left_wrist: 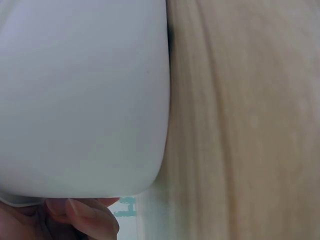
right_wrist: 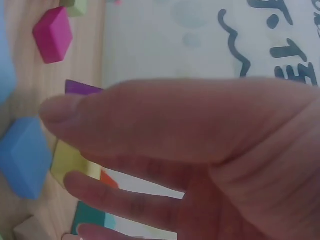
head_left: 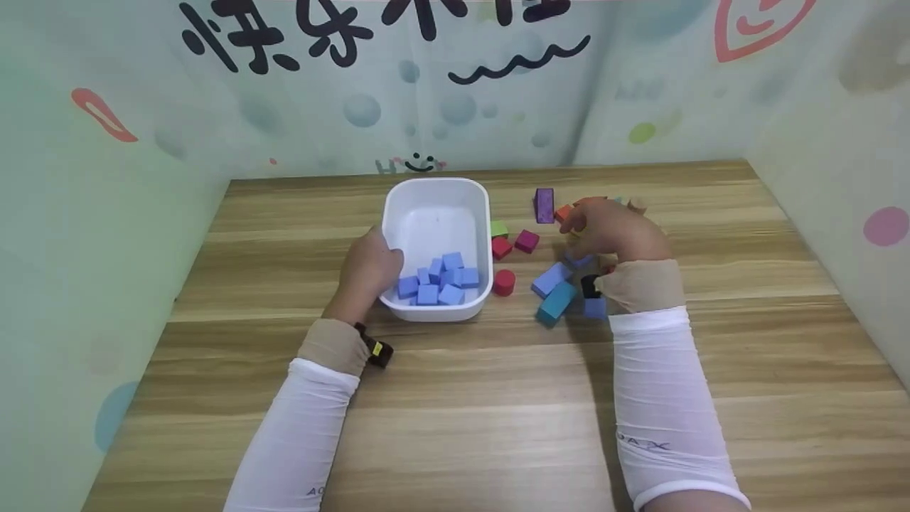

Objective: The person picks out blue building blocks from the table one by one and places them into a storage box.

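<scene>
A white plastic tub (head_left: pixel 435 206) stands left of the loose blocks, with several light-blue blocks (head_left: pixel 428 294) in its near end. My left hand (head_left: pixel 370 267) grips its left side, thumb at the rim; the left wrist view shows the tub's outer wall (left_wrist: pixel 85 110) and fingertips under its edge. Over the loose blocks hovers my right hand (head_left: pixel 617 229), fingers spread apart and bent a little, nothing visible between them. In the right wrist view a blue block (right_wrist: pixel 25 157) and a yellow block (right_wrist: pixel 72 162) lie beyond its fingertips.
Between tub and right hand lie a red cylinder (head_left: pixel 504 282), a red block (head_left: pixel 501 247) and a magenta block (head_left: pixel 527 241). A purple block (head_left: pixel 544 205) lies farther back. Nearer are a teal block (head_left: pixel 556 304) and a blue block (head_left: pixel 551 279). A printed backdrop (head_left: pixel 455 135) borders the table.
</scene>
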A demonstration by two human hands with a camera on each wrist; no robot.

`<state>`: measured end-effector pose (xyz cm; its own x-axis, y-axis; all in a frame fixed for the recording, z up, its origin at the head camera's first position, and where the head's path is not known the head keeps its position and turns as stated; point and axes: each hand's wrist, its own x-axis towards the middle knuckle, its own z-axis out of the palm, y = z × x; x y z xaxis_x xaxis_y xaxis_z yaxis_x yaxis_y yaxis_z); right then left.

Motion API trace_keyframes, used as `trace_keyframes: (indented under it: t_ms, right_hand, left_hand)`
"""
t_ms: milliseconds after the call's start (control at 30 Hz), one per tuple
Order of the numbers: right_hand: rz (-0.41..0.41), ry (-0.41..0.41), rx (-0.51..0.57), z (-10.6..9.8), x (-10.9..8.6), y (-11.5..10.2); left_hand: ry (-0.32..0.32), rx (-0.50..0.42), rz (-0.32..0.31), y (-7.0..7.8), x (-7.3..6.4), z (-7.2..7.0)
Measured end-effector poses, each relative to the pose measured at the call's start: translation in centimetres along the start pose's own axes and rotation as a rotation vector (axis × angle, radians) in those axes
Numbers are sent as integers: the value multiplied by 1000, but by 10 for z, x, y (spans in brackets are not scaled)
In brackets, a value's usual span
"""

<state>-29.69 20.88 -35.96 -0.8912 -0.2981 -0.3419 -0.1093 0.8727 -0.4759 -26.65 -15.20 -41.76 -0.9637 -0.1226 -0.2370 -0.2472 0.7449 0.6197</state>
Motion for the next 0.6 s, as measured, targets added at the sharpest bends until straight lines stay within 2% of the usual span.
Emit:
trace_keyframes:
  t_ms: [200, 367, 600]
  right_hand:
    - [71, -51, 31, 4, 3, 4]
    - [104, -52, 49, 9, 4, 4]
    - [163, -28, 19, 18, 4, 1]
  left_hand:
    - [-1, -21, 0, 1, 0, 1]
    - [12, -2, 10, 0, 1, 1]
    - [24, 2, 27, -2, 2, 3]
